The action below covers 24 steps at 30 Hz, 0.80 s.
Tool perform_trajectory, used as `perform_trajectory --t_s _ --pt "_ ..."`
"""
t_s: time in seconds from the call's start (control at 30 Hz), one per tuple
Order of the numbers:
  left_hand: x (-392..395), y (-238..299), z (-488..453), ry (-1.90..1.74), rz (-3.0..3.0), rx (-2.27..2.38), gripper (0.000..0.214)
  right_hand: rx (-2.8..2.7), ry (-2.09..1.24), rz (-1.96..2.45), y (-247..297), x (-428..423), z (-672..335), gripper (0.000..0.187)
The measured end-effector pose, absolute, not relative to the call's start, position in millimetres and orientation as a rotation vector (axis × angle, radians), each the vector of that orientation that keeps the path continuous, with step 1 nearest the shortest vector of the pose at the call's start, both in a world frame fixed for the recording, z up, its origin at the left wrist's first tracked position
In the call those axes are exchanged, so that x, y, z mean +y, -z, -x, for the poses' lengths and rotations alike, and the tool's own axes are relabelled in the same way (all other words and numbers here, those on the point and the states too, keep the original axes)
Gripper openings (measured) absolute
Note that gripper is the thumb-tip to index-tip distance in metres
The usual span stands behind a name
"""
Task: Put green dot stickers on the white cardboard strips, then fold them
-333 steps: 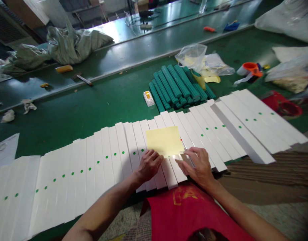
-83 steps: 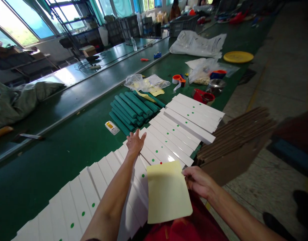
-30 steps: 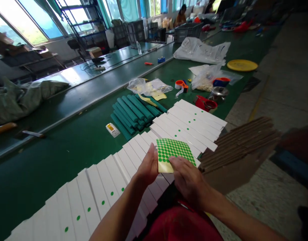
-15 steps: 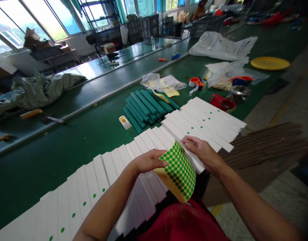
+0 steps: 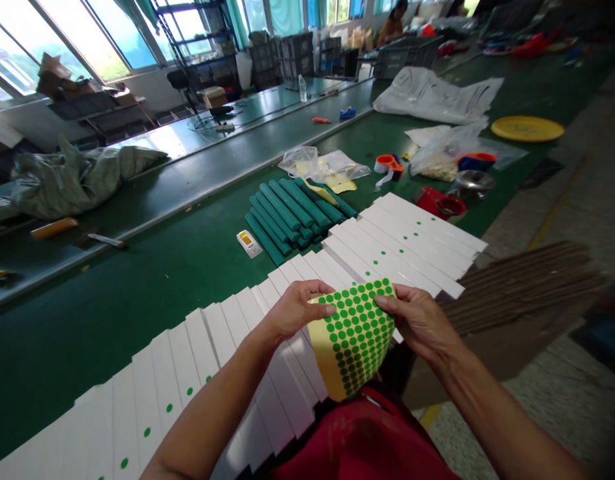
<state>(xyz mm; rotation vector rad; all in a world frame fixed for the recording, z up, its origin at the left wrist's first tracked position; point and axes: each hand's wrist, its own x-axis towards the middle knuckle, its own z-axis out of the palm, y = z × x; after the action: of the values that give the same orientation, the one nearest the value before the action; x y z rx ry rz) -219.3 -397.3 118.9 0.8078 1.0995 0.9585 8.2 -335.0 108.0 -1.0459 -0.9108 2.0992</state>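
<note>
A yellow sheet covered with green dot stickers (image 5: 355,337) is held up in front of me, curled, above the near edge of the table. My left hand (image 5: 293,308) pinches its top left edge. My right hand (image 5: 418,321) grips its right side, with the thumb on the dotted face. Under the sheet a long row of white flat boxes (image 5: 197,353) lies overlapped along the green table (image 5: 137,287). Many of the boxes carry one green dot each.
A pile of green ribbed rods (image 5: 292,212) and a small white and yellow device (image 5: 249,243) lie behind the boxes. Plastic bags (image 5: 322,165), an orange tape dispenser (image 5: 387,165), a red bowl (image 5: 437,203) and a yellow disc (image 5: 527,128) sit further right. Brown cardboard (image 5: 522,287) lies at the right.
The sticker sheet has been turned so its green dotted face points up at me. My right hand has moved from the white boxes onto the sheet's right edge.
</note>
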Motion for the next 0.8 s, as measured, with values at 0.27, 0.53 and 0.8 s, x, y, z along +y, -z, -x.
perform_trajectory --t_s 0.27,0.53,0.8 --pt "-396.9 -131.9 219.4 -0.961 -1.097 1.343 0.051 -0.962 -1.936 1.095 -112.7 -348.2 -4.5 0.020" --pt "-396.3 -125.9 222.6 -0.868 -1.148 1.347 0.056 -0.984 -2.069 1.049 -117.1 -346.1 -5.6 0.020" --pt "-389.2 -133.2 224.8 -0.843 -1.312 1.456 0.052 -1.132 -1.826 1.158 -112.9 -347.8 -0.6 0.019"
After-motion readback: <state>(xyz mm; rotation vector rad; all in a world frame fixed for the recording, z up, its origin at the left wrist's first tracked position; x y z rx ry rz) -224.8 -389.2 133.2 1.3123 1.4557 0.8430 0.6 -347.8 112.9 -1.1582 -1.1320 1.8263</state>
